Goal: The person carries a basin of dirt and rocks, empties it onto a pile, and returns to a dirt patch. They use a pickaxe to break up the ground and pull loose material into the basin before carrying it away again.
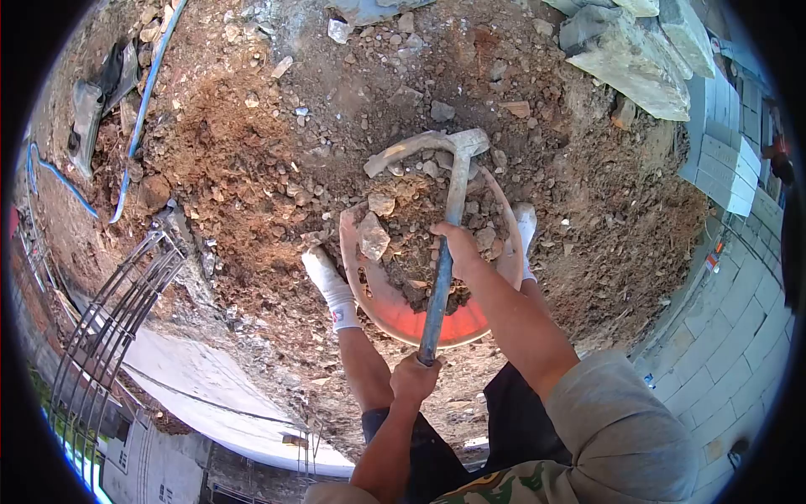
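Note:
Both hands grip the long handle of a hoe. My left hand is closed round its lower end, close to my body. Farther up the handle, my right hand is wrapped round it. The curved metal head points left, over the far rim of a round red basin. Soil and stones lie inside the basin, among them a large pale stone at its left. The handle crosses above the basin and hides part of its contents. My feet, in white socks, are on either side of it.
Loose brown soil and rubble surround me. Large stone slabs lie at upper right, near a grey block wall. A bundle of steel bars juts up at left, below a blue pipe.

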`<action>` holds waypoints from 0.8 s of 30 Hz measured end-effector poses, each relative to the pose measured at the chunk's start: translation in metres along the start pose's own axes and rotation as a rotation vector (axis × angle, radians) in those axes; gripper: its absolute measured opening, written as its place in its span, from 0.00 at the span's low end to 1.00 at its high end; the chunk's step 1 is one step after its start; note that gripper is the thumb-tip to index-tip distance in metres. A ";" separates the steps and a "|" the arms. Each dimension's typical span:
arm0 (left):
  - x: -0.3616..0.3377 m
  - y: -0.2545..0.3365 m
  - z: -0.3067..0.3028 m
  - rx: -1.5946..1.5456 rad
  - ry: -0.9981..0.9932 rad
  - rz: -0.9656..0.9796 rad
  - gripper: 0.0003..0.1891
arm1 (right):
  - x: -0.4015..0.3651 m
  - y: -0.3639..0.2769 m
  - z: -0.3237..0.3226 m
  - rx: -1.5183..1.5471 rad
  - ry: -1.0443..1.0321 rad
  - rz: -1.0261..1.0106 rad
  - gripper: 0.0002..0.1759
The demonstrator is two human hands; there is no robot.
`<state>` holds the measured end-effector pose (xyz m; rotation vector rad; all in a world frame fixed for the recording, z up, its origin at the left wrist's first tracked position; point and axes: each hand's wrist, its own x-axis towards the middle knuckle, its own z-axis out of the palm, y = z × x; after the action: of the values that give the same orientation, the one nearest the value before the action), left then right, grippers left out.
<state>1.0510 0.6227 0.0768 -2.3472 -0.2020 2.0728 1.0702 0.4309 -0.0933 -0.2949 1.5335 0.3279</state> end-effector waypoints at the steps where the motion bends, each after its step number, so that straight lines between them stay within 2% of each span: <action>1: -0.005 0.001 0.020 -0.010 -0.060 -0.046 0.25 | -0.007 0.004 -0.011 -0.050 0.006 0.004 0.09; 3: -0.017 -0.009 0.067 -0.190 -0.050 0.003 0.26 | -0.023 0.007 -0.027 -0.134 0.014 0.000 0.09; 6: -0.033 -0.014 0.119 -0.239 -0.139 -0.121 0.26 | -0.040 0.030 -0.057 -0.209 -0.017 0.000 0.08; 7: -0.039 -0.020 0.137 -0.271 -0.182 -0.156 0.26 | -0.047 0.040 -0.066 -0.238 0.031 0.017 0.08; 9: -0.055 -0.029 0.155 -0.233 -0.227 -0.173 0.27 | -0.065 0.070 -0.085 -0.269 0.077 0.011 0.07; 11: -0.066 -0.061 0.200 -0.076 -0.382 -0.163 0.31 | -0.081 0.106 -0.110 -0.278 0.069 0.007 0.07; 12: -0.063 -0.080 0.227 0.089 -0.547 -0.072 0.35 | -0.094 0.123 -0.122 -0.284 0.063 0.032 0.07; 13: -0.071 -0.091 0.248 0.133 -0.551 -0.163 0.38 | -0.107 0.137 -0.130 -0.317 0.060 0.016 0.08; 15: -0.077 -0.091 0.271 0.162 -0.573 -0.083 0.35 | -0.115 0.133 -0.137 -0.381 0.037 -0.019 0.09; 17: -0.070 -0.068 0.286 0.041 -0.606 -0.057 0.30 | -0.125 0.115 -0.143 -0.425 0.007 -0.058 0.09; 18: -0.066 -0.052 0.290 -0.025 -0.623 -0.042 0.27 | -0.138 0.084 -0.129 -0.585 0.047 -0.105 0.09; 21: -0.053 0.021 0.275 -0.265 -0.325 -0.027 0.20 | -0.168 0.007 -0.081 -0.663 0.079 -0.130 0.08; 22: -0.043 0.038 0.263 -0.347 -0.200 -0.027 0.19 | -0.147 0.000 -0.081 -0.622 0.004 -0.191 0.07; 24: -0.023 0.068 0.199 -0.506 -0.102 -0.012 0.17 | -0.121 -0.018 -0.054 -0.586 -0.116 -0.277 0.06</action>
<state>0.8580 0.5362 0.0678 -2.4657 -0.8295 2.3605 1.0261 0.3901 0.0260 -0.9232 1.2358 0.5603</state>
